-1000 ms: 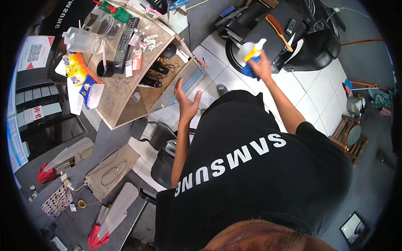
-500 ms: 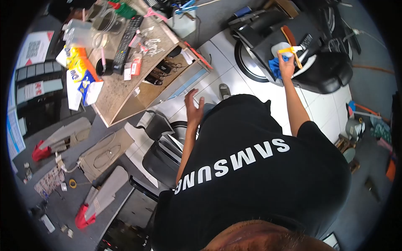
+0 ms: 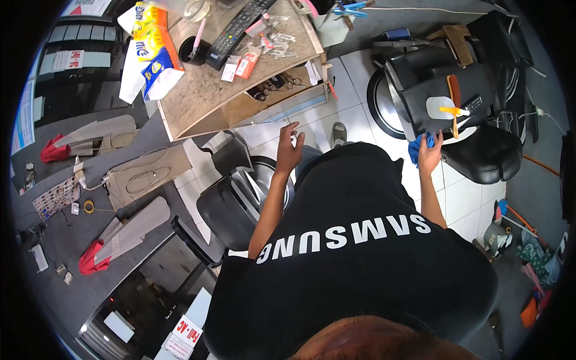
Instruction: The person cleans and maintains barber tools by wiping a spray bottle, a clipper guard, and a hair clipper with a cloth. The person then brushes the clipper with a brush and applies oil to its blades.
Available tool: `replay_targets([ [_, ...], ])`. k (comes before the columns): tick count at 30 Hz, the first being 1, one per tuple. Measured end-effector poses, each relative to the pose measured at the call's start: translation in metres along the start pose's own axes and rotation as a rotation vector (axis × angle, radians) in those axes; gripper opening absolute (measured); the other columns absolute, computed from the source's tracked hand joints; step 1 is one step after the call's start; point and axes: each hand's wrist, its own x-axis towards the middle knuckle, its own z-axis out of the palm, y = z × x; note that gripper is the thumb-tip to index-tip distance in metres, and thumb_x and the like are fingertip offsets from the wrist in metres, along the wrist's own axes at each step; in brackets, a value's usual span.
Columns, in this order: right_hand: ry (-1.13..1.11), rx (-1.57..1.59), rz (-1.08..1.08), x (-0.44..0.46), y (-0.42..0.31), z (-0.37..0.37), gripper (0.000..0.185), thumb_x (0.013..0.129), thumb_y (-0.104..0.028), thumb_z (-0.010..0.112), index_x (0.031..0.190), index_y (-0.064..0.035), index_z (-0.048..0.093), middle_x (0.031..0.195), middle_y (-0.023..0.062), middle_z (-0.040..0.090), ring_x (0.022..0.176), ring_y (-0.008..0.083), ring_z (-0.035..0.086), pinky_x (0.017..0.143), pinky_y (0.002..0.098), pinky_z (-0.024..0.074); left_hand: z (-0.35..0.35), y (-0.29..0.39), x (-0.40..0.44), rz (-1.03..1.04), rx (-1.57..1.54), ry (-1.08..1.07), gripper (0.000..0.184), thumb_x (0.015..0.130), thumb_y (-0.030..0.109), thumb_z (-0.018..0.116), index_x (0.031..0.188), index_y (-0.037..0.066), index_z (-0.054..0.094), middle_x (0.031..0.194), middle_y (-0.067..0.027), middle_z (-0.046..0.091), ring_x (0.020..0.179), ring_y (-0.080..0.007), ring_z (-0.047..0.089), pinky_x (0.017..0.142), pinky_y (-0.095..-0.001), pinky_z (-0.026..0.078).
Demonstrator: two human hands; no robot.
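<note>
My right hand (image 3: 429,157) holds a crumpled blue cloth (image 3: 415,150) beside the edge of a black salon chair (image 3: 414,90). Just beyond its fingers, a white bottle (image 3: 440,108) with a yellow band lies on that chair, touching or very near a brown-bristled brush (image 3: 454,93) with a wooden handle. A black remote (image 3: 473,104) is right of them. My left hand (image 3: 290,148) hangs empty over the floor, its fingers apart and slightly bent, between a second black chair (image 3: 225,207) and my body.
At the upper left, a wooden counter (image 3: 210,84) bears a long remote (image 3: 234,39), a dark cup (image 3: 193,51) and a yellow-blue packet (image 3: 153,51). Its open drawer (image 3: 234,114) holds scissors (image 3: 292,83). Folded grey items with red ends lie at left.
The bottle has left my right hand and now rests on the chair, while the blue cloth stays in the hand. My right hand has drawn back; the view has shifted. My left hand remains empty.
</note>
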Motion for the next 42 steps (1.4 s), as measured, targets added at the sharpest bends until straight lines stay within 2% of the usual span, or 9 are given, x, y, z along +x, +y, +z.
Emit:
replay_targets([
  [4, -0.179, -0.011, -0.186, -0.04, -0.005, 0.031, 0.048, 0.093, -0.033, 0.074, 0.137, -0.0174, 0.063, 0.121, 0.0165, 0.074, 0.108, 0.0398, 0.072, 0.092, 0.0442, 0.0551, -0.011, -0.021, -0.002, -0.063, -0.029, -0.026, 0.017, 0.098, 0.017, 0.069, 0.102, 0.001, 0.072, 0.094, -0.014, 0.067, 0.092, -0.027, 0.067, 0.081, -0.0402, 0.053],
  [9, -0.484, 0.027, -0.269, -0.074, -0.078, 0.062, 0.039, 0.093, -0.034, 0.073, 0.124, -0.0108, 0.071, 0.102, 0.0218, 0.075, 0.095, 0.0422, 0.072, 0.082, 0.0453, 0.0558, -0.035, -0.009, 0.001, -0.326, 0.037, 0.044, 0.069, 0.11, 0.047, 0.048, 0.065, -0.002, 0.062, 0.055, -0.0134, 0.058, 0.055, -0.0197, 0.054, 0.063, -0.0373, 0.046],
  [13, -0.515, 0.079, -0.345, -0.096, -0.133, 0.089, 0.04, 0.093, -0.038, 0.072, 0.12, -0.0083, 0.072, 0.1, 0.0229, 0.075, 0.093, 0.0424, 0.073, 0.08, 0.0456, 0.0563, -0.071, -0.068, 0.019, -0.01, 0.082, 0.269, 0.026, 0.107, 0.02, 0.053, 0.103, -0.003, 0.062, 0.083, -0.0262, 0.068, 0.072, -0.0375, 0.069, 0.071, -0.048, 0.052],
  [16, -0.561, 0.133, -0.352, -0.123, -0.178, 0.095, 0.039, 0.093, -0.037, 0.073, 0.119, -0.0067, 0.073, 0.097, 0.0234, 0.075, 0.09, 0.0426, 0.073, 0.079, 0.0461, 0.0563, -0.118, -0.086, 0.06, -0.171, 0.134, 0.328, 0.041, 0.097, 0.009, 0.059, 0.131, -0.008, 0.044, 0.096, -0.03, 0.069, 0.081, -0.037, 0.073, 0.07, -0.0471, 0.057],
  [23, -0.629, 0.16, -0.405, -0.202, -0.225, 0.104, 0.04, 0.093, -0.037, 0.073, 0.117, -0.0049, 0.073, 0.079, 0.0206, 0.072, 0.071, 0.0352, 0.073, 0.067, 0.0426, 0.0563, -0.106, -0.109, 0.138, -0.472, -0.619, 0.62, 0.038, 0.098, 0.009, 0.059, 0.134, 0.011, 0.048, 0.095, -0.0072, 0.069, 0.073, -0.0155, 0.067, 0.045, -0.0347, 0.054],
  [29, -0.75, 0.121, -0.368, -0.23, -0.24, 0.104, 0.045, 0.093, -0.041, 0.073, 0.117, -0.0036, 0.073, 0.069, 0.0198, 0.07, 0.064, 0.0332, 0.072, 0.064, 0.0412, 0.0557, -0.09, -0.134, 0.202, -0.381, -1.61, 0.878, 0.037, 0.098, 0.028, 0.06, 0.134, 0.025, 0.052, 0.105, -0.0035, 0.07, 0.083, -0.0193, 0.067, 0.047, -0.0339, 0.039],
  [35, -0.765, 0.098, -0.454, -0.228, -0.248, 0.107, 0.041, 0.094, -0.04, 0.072, 0.117, -0.0052, 0.073, 0.08, 0.0202, 0.074, 0.074, 0.0354, 0.075, 0.07, 0.0415, 0.0564, -0.092, -0.086, 0.234, -0.389, -1.283, 1.181, 0.039, 0.093, 0.057, 0.049, 0.118, 0.031, 0.064, 0.12, -0.0021, 0.069, 0.09, -0.0179, 0.065, 0.058, -0.0346, 0.038],
  [39, -0.805, 0.141, -0.377, -0.234, -0.237, 0.12, 0.043, 0.095, -0.043, 0.071, 0.117, -0.0071, 0.074, 0.081, 0.0198, 0.074, 0.076, 0.0316, 0.075, 0.074, 0.0409, 0.0561, -0.062, -0.216, 0.29, -0.148, -0.741, 1.166, 0.038, 0.093, 0.038, 0.063, 0.119, 0.011, 0.066, 0.131, -0.0085, 0.066, 0.091, -0.0204, 0.066, 0.063, -0.0372, 0.051],
  [42, -0.845, 0.219, -0.268, -0.235, -0.243, 0.116, 0.044, 0.096, -0.044, 0.072, 0.115, -0.0046, 0.075, 0.088, 0.0147, 0.077, 0.081, 0.0238, 0.074, 0.079, 0.0378, 0.0563, -0.08, -0.196, 0.271, -0.431, -0.087, 1.065, 0.049, 0.085, 0.044, 0.074, 0.104, -0.001, 0.065, 0.104, -0.0118, 0.067, 0.078, -0.0228, 0.066, 0.069, -0.0376, 0.057],
])
